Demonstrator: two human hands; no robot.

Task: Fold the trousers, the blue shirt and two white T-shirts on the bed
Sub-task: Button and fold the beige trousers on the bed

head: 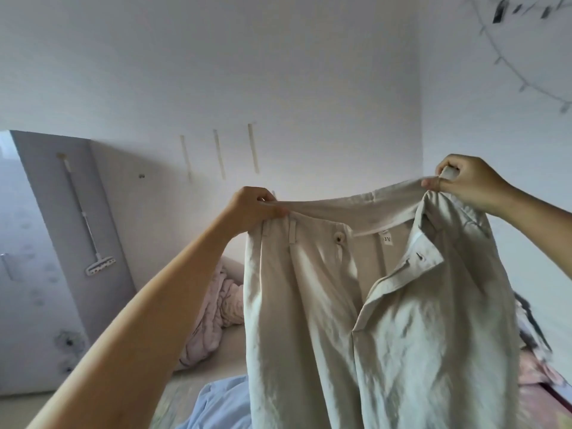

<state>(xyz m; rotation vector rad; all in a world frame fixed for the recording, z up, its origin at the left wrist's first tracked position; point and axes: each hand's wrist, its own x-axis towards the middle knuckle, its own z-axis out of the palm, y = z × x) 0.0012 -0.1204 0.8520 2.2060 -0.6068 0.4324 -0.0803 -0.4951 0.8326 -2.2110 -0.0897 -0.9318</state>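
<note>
The trousers [371, 305] hang unfolded, waistband pinched by the left hand [253, 209] and right hand [467, 181]; the blue shirt [223, 404] lies unfolded on the bed [216, 363], so folding seems barely begun.

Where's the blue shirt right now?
In the head view, the blue shirt lies on the bed at the bottom, left of centre, below the left forearm and partly hidden behind the trousers held up by both hands.

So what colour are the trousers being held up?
Light beige trousers, seen in the head view.
</note>
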